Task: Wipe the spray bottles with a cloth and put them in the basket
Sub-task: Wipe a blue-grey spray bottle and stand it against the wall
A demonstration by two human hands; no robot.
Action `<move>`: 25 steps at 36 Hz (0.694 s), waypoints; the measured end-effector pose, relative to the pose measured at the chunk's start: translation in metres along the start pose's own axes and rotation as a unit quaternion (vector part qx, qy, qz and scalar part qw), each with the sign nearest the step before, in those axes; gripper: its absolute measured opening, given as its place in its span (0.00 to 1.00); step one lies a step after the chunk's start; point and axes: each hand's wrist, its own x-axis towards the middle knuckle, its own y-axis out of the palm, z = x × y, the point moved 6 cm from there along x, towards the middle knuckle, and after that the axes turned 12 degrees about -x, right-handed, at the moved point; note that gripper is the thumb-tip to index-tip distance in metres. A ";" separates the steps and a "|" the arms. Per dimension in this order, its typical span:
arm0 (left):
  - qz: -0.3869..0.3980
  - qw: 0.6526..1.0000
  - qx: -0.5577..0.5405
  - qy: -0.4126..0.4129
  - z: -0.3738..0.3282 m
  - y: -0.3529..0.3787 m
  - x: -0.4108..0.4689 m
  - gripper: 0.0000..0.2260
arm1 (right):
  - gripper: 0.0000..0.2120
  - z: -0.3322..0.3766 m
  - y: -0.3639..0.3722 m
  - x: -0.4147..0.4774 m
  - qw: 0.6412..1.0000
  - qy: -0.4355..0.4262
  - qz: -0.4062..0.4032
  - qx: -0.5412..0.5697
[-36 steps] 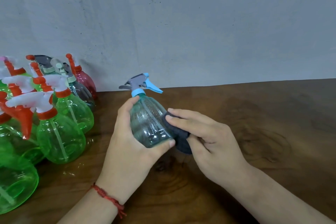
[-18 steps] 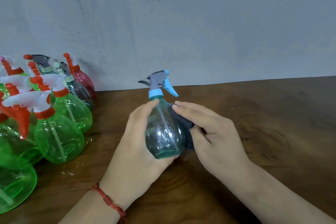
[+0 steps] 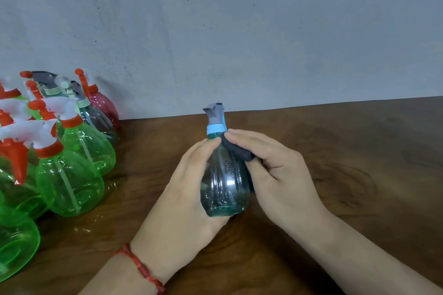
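Observation:
A clear teal spray bottle (image 3: 224, 182) with a grey and blue trigger head stands upright in the middle of the wooden table (image 3: 347, 163). My left hand (image 3: 184, 196) grips its body from the left and underneath. My right hand (image 3: 275, 172) holds a dark grey cloth (image 3: 237, 151) and presses it against the bottle's right shoulder, just under the blue collar. Most of the cloth is hidden between my palm and the bottle. No basket is in view.
A cluster of several spray bottles stands at the left against the grey wall: green ones (image 3: 69, 182) with white and orange triggers in front, a dark one (image 3: 96, 117) and a pink one (image 3: 103, 103) behind. A red string bracelet (image 3: 141, 268) circles my left wrist.
The bottle has moved to the right and turned from tilted to upright, its nozzle swinging round. My right hand with the cloth slid up from the lower body to the shoulder.

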 end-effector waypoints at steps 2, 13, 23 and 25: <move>-0.011 1.000 -0.003 -0.002 0.001 -0.001 -0.001 0.47 | 0.25 -0.003 0.001 0.001 1.000 0.009 0.000 0.013; -0.104 0.988 -0.049 -0.102 0.019 -0.015 -0.004 0.51 | 0.27 0.008 0.009 -0.004 0.997 -0.053 0.040 -0.044; -0.174 0.969 -0.105 -0.138 0.031 -0.036 0.000 0.51 | 0.29 0.020 0.016 -0.012 0.990 -0.101 0.058 -0.081; -0.167 0.973 -0.092 -0.131 0.029 -0.037 0.000 0.51 | 0.29 0.021 0.015 -0.012 0.990 -0.104 0.050 -0.087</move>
